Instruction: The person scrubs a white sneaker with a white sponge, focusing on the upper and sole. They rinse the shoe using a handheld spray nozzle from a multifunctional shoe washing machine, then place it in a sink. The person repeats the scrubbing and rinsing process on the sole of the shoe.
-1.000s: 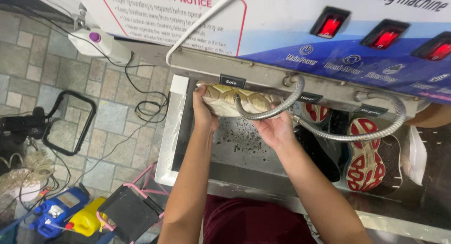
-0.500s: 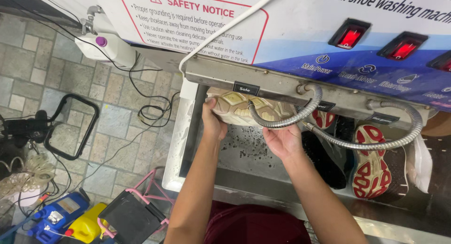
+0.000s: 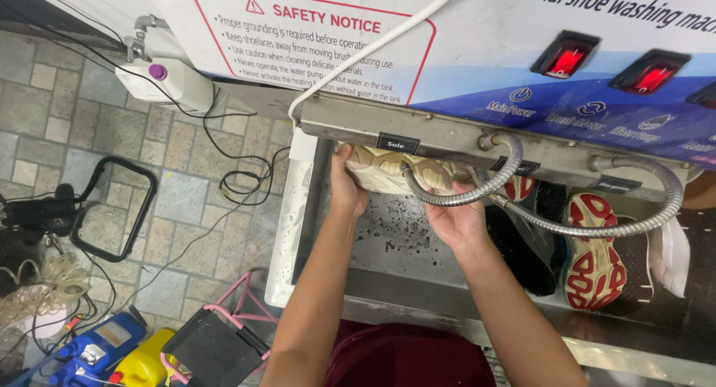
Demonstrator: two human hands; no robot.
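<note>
Only one view here, the head cam looking straight down, so it all comes from that.

Dead centre, a bit above the middle: the beige shoe [image 3: 391, 171] is pushed sole-up under the metal front edge of the washing machine [image 3: 462, 133], over a wet speckled steel basin [image 3: 403, 238]. The left hand [image 3: 346, 187] has its grip wrapped closed round the shoe's left end, fingers curled over the top. The right hand [image 3: 456, 215] cups it from below on the right, also closed on it, though the fingertips go behind the shoe and I can't see them.

What I'd worry about:

- The flexible metal hose [image 3: 462, 194] loops right across the shoe and touches or nearly touches the right hand. Pull the shoe out fast and it could snag on that loop.
- Everything in the basin looks wet, so a slippery sole could let the shoe twist out of the grip and drop.
- The toe end is tucked under the machine where I can't see. If something is moving in there, fingers are close to it.
- Right of centre, a red-and-white shoe [image 3: 593, 253] sits sole-up just beside the working spot, near enough to get knocked by an elbow.
- Left of frame, black cables [image 3: 224, 156] trail over the paved floor [image 3: 60, 111] near the basin, so splashes could reach them.
</note>
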